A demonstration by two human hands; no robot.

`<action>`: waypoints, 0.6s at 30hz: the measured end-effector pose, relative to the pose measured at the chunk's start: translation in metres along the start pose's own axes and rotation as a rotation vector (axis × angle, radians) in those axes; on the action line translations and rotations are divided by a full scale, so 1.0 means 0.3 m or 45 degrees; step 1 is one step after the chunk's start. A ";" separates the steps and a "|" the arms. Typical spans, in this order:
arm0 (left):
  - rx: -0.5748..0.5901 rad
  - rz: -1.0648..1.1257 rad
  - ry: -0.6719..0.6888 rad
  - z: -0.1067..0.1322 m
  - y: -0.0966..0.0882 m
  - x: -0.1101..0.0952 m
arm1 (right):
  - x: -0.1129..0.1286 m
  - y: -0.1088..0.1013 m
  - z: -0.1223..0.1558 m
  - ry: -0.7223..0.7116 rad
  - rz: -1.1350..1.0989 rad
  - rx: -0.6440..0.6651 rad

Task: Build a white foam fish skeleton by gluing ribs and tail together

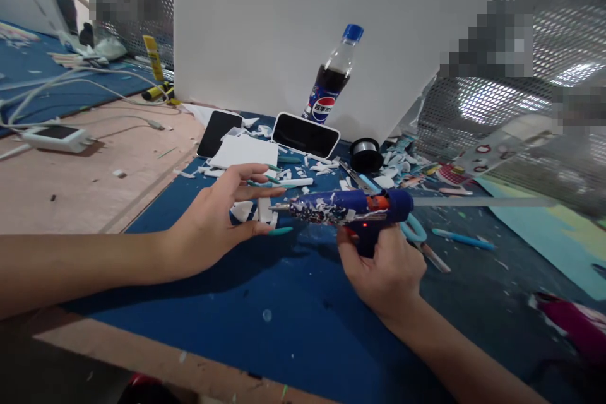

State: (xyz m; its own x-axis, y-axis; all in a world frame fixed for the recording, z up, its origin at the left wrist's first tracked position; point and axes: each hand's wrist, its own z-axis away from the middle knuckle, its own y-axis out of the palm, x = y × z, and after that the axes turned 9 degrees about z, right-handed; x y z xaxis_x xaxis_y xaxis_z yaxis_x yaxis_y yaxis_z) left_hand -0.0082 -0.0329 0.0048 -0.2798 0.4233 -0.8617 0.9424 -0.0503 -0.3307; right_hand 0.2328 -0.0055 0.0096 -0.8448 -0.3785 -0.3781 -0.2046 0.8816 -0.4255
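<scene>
My right hand is wrapped round the handle of a blue glue gun, smeared with white and showing a small red light. A long clear glue stick juts from its back end. The metal nozzle points left at a small white strip, which looks like foam board. My left hand, with long green nails, pinches that strip between thumb and fingers. The nozzle tip is at or very near the strip; whether they touch I cannot tell. Just behind the left fingers lies a flat white sheet.
A phone leans before a tilted cola bottle; another dark phone lies left. White scraps, a black spool, blue-handled scissors and a blue pen lie around the blue mat. A charger with cables sits left.
</scene>
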 end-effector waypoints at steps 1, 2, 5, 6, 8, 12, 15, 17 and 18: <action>0.002 0.002 -0.002 0.000 0.000 -0.001 | 0.000 0.000 -0.001 -0.006 -0.004 0.009; 0.004 0.007 -0.005 -0.001 -0.001 -0.001 | 0.000 0.001 -0.001 -0.010 -0.007 0.014; -0.001 0.004 -0.008 -0.001 -0.002 -0.001 | 0.001 0.000 -0.001 -0.008 -0.012 0.020; -0.004 -0.005 -0.009 -0.002 -0.002 0.000 | 0.001 0.000 -0.002 -0.005 -0.013 0.017; -0.012 -0.030 -0.001 -0.002 -0.003 0.003 | 0.002 -0.002 -0.002 -0.004 -0.019 0.010; -0.008 -0.053 0.006 -0.003 -0.003 0.006 | 0.001 -0.004 -0.003 -0.013 -0.051 0.019; -0.010 -0.047 -0.017 -0.002 -0.002 0.004 | 0.000 -0.006 -0.001 -0.006 -0.075 0.028; -0.014 -0.042 -0.021 -0.002 -0.001 0.002 | -0.001 -0.006 0.001 -0.002 -0.081 0.034; -0.013 -0.041 -0.021 -0.002 -0.001 0.001 | -0.001 -0.006 0.002 0.001 -0.081 0.040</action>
State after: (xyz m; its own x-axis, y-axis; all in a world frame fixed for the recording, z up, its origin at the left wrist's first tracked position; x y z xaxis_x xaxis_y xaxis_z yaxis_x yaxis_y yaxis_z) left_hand -0.0085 -0.0322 0.0047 -0.3133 0.4094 -0.8569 0.9345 -0.0277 -0.3549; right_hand 0.2336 -0.0071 0.0101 -0.8311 -0.4330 -0.3489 -0.2419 0.8465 -0.4742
